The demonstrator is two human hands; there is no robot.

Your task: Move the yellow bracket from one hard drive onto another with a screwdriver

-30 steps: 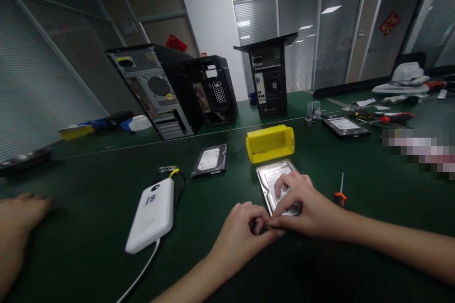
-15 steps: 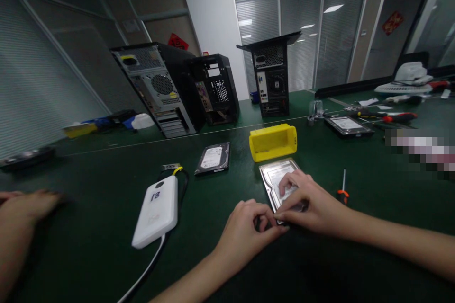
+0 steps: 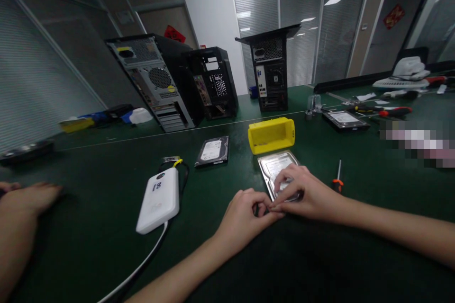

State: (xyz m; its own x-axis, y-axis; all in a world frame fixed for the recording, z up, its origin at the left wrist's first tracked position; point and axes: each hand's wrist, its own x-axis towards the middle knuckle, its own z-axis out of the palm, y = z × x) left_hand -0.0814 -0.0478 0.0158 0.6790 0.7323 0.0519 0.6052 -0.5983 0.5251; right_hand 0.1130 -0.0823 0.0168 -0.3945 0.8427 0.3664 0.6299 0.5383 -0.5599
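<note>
A silver hard drive (image 3: 273, 169) lies label up on the green table in front of me. Over its near right part is my right hand (image 3: 302, 193), its thumb and forefinger pinched together at the drive's near edge, the other fingers curled above the label. My left hand (image 3: 245, 214) meets it there, thumb and fingertips closed by the same near edge. Whatever small thing the fingertips hold, if anything, is hidden. Just beyond the drive a yellow plastic bin (image 3: 272, 146) lies with its opening towards me. To the right is a screwdriver (image 3: 338, 182) with an orange and black handle.
A white power bank (image 3: 158, 203) marked 18, with a cable, lies left. Two other hard drives, one (image 3: 212, 150) left of the bin and one (image 3: 345, 120) right, rest flat. Computer cases (image 3: 159, 80) stand behind. Another person's hand (image 3: 35, 196) is at far left.
The view has shifted slightly, so things on the table sit a little higher in the picture. Both hands stay at the drive's near edge with little visible movement.
</note>
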